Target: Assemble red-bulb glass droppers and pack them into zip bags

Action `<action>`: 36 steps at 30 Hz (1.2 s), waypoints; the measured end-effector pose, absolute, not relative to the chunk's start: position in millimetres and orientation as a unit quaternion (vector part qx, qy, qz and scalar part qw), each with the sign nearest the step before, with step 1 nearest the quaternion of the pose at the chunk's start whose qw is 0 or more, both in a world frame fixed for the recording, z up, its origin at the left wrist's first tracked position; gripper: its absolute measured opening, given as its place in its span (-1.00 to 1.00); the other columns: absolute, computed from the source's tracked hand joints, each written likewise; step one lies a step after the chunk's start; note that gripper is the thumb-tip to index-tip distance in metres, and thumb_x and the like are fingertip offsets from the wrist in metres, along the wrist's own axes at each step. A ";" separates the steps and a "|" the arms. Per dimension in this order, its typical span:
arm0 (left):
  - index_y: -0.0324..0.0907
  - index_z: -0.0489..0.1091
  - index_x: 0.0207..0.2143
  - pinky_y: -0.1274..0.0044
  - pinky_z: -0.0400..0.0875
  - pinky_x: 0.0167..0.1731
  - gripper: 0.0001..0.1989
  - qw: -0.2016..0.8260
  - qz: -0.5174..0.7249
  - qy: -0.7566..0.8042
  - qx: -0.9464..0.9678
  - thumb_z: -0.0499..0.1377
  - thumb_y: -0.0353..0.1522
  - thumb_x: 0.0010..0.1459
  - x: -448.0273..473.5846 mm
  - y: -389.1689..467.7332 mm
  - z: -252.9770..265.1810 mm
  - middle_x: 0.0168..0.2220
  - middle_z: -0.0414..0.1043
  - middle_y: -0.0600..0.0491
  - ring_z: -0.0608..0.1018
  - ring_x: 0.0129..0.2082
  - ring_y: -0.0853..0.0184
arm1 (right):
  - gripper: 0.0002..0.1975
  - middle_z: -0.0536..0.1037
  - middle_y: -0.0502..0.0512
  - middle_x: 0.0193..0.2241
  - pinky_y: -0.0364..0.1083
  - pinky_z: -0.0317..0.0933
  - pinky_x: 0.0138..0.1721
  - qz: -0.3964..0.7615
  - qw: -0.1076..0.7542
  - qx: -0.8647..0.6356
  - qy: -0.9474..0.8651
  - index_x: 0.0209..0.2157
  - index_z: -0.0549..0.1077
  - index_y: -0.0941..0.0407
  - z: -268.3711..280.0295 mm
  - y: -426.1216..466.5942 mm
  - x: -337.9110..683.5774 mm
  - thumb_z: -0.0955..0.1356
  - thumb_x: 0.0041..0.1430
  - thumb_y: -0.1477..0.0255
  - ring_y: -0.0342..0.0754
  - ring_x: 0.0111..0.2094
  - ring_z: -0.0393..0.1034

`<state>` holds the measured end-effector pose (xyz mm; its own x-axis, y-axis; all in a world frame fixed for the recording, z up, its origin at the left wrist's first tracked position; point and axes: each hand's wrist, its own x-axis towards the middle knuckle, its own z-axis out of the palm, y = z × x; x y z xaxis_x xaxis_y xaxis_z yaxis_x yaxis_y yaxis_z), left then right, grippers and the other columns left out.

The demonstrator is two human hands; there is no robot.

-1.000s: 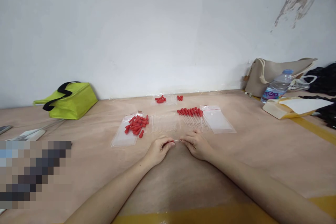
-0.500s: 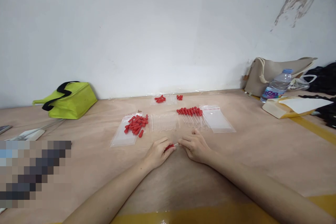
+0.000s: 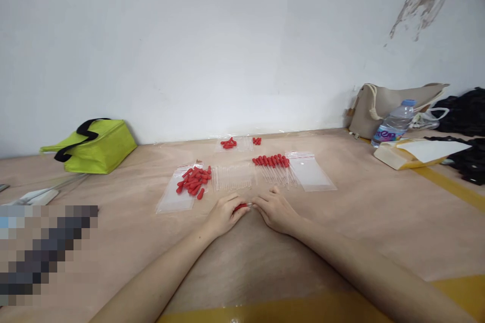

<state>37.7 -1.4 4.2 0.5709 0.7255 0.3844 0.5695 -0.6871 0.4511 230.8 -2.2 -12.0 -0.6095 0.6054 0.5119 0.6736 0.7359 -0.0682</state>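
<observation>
My left hand (image 3: 226,213) is closed, pinching a red rubber dropper bulb (image 3: 240,206). From the right, my right hand (image 3: 276,210) grips a clear glass tube (image 3: 249,205), whose end meets the bulb's mouth; most of the tube is hidden by my fingers. Beyond my hands lies a row of bare glass tubes (image 3: 232,177). A heap of loose red bulbs (image 3: 194,180) rests partly on a clear zip bag (image 3: 170,203) at the left. To the right, several droppers with red bulbs fitted (image 3: 271,161) lie side by side, next to another zip bag (image 3: 311,174).
Small piles of red bulbs (image 3: 228,143) lie near the wall. A lime-green bag (image 3: 102,146) stands at the left. Toward the right are a water bottle (image 3: 392,123), a beige bag (image 3: 361,111), an open envelope (image 3: 394,155) and black plastic (image 3: 468,161).
My hands have come closer together, and less of the glass tube shows between them. The whole view has shifted slightly, while the things on the table stay put.
</observation>
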 end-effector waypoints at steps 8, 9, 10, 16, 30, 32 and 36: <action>-0.17 0.44 -0.40 0.59 0.28 -0.38 -0.81 0.217 0.272 0.367 0.863 0.12 -0.25 0.08 34.3 1.4 6.4 -0.46 0.39 0.07 0.42 -0.42 0.39 | -0.81 0.40 0.09 -0.39 -0.02 -0.15 -0.24 -0.176 0.216 -0.331 -0.902 -0.32 0.41 0.10 -6.6 -1.5 237.8 0.20 0.11 0.55 -0.07 -0.32 0.14; -0.17 0.44 -0.41 0.59 0.28 -0.37 -0.81 0.228 0.270 0.368 0.860 0.13 -0.25 0.07 34.3 1.5 5.8 -0.45 0.40 0.07 0.42 -0.42 0.39 | -0.81 0.40 0.09 -0.41 -0.03 -0.14 -0.25 -0.177 0.214 -0.332 -0.901 -0.33 0.42 0.10 -6.6 -2.1 238.7 0.20 0.11 0.54 -0.07 -0.33 0.14; -0.17 0.44 -0.39 0.58 0.29 -0.37 -0.81 0.234 0.274 0.375 0.854 0.14 -0.24 0.05 34.3 1.7 4.9 -0.45 0.39 0.07 0.42 -0.42 0.39 | -0.81 0.40 0.09 -0.42 -0.03 -0.14 -0.26 -0.173 0.213 -0.336 -0.901 -0.34 0.43 0.09 -6.0 -2.4 239.6 0.20 0.11 0.53 -0.07 -0.33 0.14; -0.16 0.18 0.00 0.58 0.29 -0.44 -0.49 0.201 0.329 0.448 0.807 0.19 -0.29 -0.03 33.8 2.8 -1.7 -0.37 0.28 0.09 0.33 -0.50 0.45 | -0.78 0.45 0.09 -0.41 -0.07 -0.13 -0.28 -0.090 0.256 -0.505 -0.819 -0.38 0.46 0.10 14.4 18.0 254.4 0.19 0.14 0.41 -0.08 -0.31 0.22; -0.20 0.37 -0.30 0.62 0.24 -0.45 -0.84 0.167 0.276 0.422 0.848 0.12 -0.32 0.06 35.6 4.7 -0.3 -0.45 0.26 0.10 0.34 -0.50 0.45 | -0.77 0.49 0.08 -0.33 -0.03 -0.07 -0.24 0.004 0.273 -0.735 -0.620 -0.25 0.39 0.08 6.6 86.5 260.6 0.22 0.06 0.36 0.02 -0.27 0.33; -0.20 0.37 -0.30 0.62 0.24 -0.45 -0.84 0.166 0.276 0.422 0.848 0.11 -0.32 0.06 35.6 4.3 -0.6 -0.46 0.26 0.10 0.34 -0.50 0.45 | -0.76 0.49 0.10 -0.33 -0.03 -0.07 -0.23 -0.003 0.277 -0.731 -0.623 -0.26 0.39 0.09 8.0 83.0 258.9 0.21 0.07 0.32 0.02 -0.26 0.32; -0.19 0.36 -0.30 0.61 0.24 -0.46 -0.83 0.161 0.277 0.421 0.849 0.10 -0.31 0.07 37.7 2.0 -1.7 -0.45 0.27 0.10 0.34 -0.51 0.45 | -0.73 0.49 0.12 -0.34 -0.02 -0.09 -0.20 -0.010 0.271 -0.702 -0.659 -0.34 0.42 0.11 15.0 75.3 244.0 0.17 0.10 0.28 0.00 -0.25 0.31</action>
